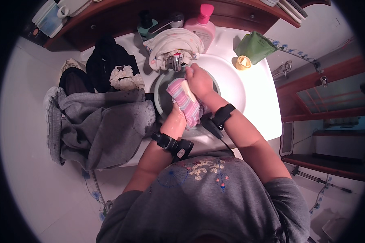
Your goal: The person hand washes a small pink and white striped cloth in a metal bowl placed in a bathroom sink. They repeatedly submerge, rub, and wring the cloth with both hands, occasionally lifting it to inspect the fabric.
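Note:
A pink, white and grey striped cloth (182,95) with a ruffled edge is draped over my left hand (178,110), above a grey-green basin (160,103) in the sink. The cloth hides the fingers of that hand, which holds it from beneath. My right hand (199,80) grips a pale yellow bar, apparently soap (188,90), pressed against the cloth's upper face. Just beyond my hands is the chrome faucet spout (176,63), with a white patterned cloth (176,42) heaped over the faucet.
Grey trousers (109,130) with wet patches hang over the counter's left edge. Behind them lie black garments (109,63) and a cream ruffled scrunchie (126,78). A pink pump bottle (202,29) stands behind the sink; a green pouch (254,48) and gold-coloured cup (243,63) stand right.

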